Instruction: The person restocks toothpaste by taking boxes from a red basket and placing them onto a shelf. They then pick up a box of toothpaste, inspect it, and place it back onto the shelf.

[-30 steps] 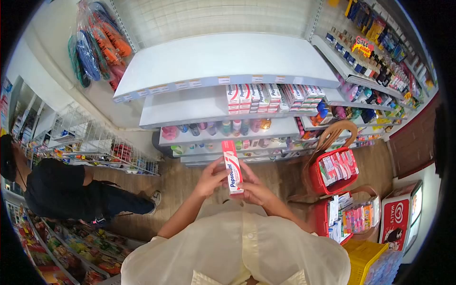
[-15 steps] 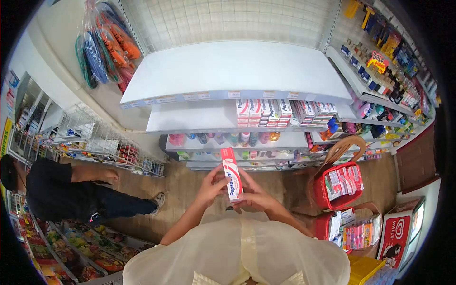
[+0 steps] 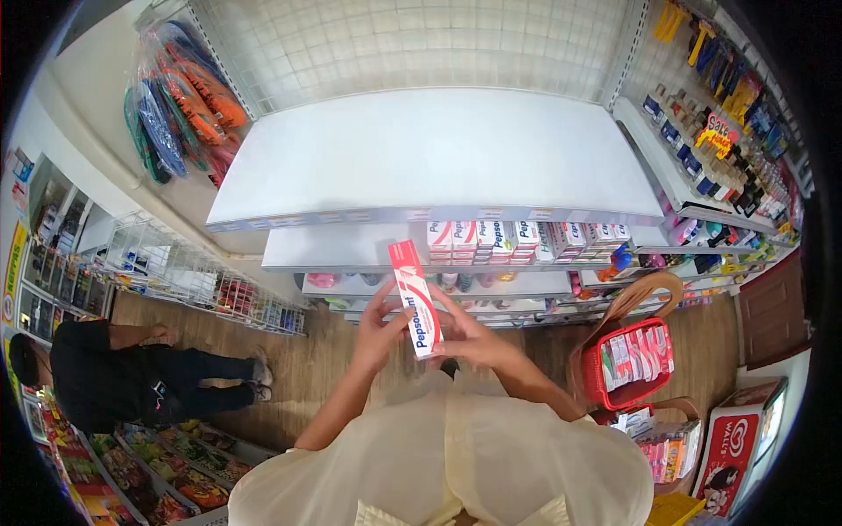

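A red and white Pepsodent box (image 3: 415, 302) is held upright between both hands in front of the chest. My left hand (image 3: 381, 330) grips its left edge, fingers bent round it. On the right, my right hand (image 3: 469, 337) holds the box's lower right side, thumb near the bottom corner. Beyond the box, a white shelf (image 3: 338, 249) carries rows of toothpaste boxes (image 3: 500, 241) on its right part. Above it is a wide white shelf (image 3: 436, 153) with price labels along its front edge.
A red basket (image 3: 633, 394) of boxes rests on a wooden chair (image 3: 645, 294) at the right, with a second load of packs below. A person in dark clothes (image 3: 101, 373) stands at the left beside snack racks. Bagged sandals (image 3: 189, 101) hang upper left.
The box and both hands have risen slightly and shifted a little left in view. The view has tilted, so the shelves appear lower. The person at the left has shifted, feet now closer in.
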The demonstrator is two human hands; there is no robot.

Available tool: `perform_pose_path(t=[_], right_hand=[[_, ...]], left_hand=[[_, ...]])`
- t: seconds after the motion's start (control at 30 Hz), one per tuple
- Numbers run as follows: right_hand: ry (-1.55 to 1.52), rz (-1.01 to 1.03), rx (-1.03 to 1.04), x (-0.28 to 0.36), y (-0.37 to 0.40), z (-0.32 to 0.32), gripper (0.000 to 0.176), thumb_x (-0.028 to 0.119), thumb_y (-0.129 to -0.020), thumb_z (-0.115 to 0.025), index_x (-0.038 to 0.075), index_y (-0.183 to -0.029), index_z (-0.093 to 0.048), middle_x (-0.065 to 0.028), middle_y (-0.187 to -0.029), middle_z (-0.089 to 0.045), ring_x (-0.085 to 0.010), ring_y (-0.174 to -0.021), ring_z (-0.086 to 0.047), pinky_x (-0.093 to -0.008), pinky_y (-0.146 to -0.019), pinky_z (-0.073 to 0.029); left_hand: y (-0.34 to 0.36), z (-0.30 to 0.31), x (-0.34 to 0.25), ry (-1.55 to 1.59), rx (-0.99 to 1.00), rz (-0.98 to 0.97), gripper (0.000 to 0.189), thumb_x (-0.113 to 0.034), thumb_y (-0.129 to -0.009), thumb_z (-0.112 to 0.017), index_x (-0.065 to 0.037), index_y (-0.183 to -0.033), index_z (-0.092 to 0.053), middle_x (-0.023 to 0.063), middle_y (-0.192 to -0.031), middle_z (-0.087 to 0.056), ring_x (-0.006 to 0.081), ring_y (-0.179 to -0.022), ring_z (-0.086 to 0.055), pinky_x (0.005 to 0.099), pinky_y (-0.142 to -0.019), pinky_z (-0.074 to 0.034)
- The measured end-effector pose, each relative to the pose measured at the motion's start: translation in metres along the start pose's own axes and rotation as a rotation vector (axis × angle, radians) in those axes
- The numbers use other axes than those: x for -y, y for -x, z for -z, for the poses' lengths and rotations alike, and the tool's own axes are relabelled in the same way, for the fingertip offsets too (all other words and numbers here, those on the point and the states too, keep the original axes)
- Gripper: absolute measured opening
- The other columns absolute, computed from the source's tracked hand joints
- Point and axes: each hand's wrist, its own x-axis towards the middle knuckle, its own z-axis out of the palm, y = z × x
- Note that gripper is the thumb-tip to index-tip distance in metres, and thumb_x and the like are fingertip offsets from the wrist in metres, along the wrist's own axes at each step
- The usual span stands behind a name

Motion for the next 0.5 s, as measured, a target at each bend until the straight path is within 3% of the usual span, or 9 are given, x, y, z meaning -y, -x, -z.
perform_pose_path(t=[0.27, 0.43, 0.5], right_hand=[[0.005, 0.071, -0.043, 0.023, -0.001, 0.015, 0.095, -0.003, -0.086, -0.066, 0.021, -0.156, -0.007, -0.0148, -0.148, -0.035, -0.0186, -0.122, -0.05, -0.0343, -0.087, -0.055], [-0.056, 0.161, -0.067, 0.032, 0.007, 0.023, 0.096, -0.006, -0.085, -0.065, 0.021, -0.156, -0.007, -0.0151, -0.153, -0.026, -0.0217, -0.128, -0.046, -0.0456, -0.094, -0.055], [-0.074, 0.153, -0.092, 0.032, 0.011, 0.026, 0.096, -0.007, -0.084, -0.065, 0.02, -0.156, -0.007, -0.0151, -0.152, -0.026, -0.0219, -0.129, -0.045, -0.0464, -0.093, -0.055]], left_hand=[[-0.015, -0.036, -0.032, 0.006, 0.055, -0.026, 0.069, -0.008, -0.087, -0.07, -0.009, -0.147, -0.036, 0.0135, -0.12, -0.06, 0.0192, -0.098, -0.065, 0.0324, -0.078, -0.059], [-0.028, -0.057, -0.036, -0.022, 0.099, -0.014, 0.07, -0.009, -0.087, -0.069, -0.008, -0.148, -0.035, 0.0154, -0.121, -0.06, 0.0194, -0.098, -0.065, 0.0313, -0.076, -0.059], [-0.035, -0.058, -0.031, -0.04, 0.12, -0.023, 0.069, -0.009, -0.087, -0.069, -0.008, -0.148, -0.035, 0.0158, -0.121, -0.06, 0.0194, -0.097, -0.066, 0.0307, -0.075, -0.059]])
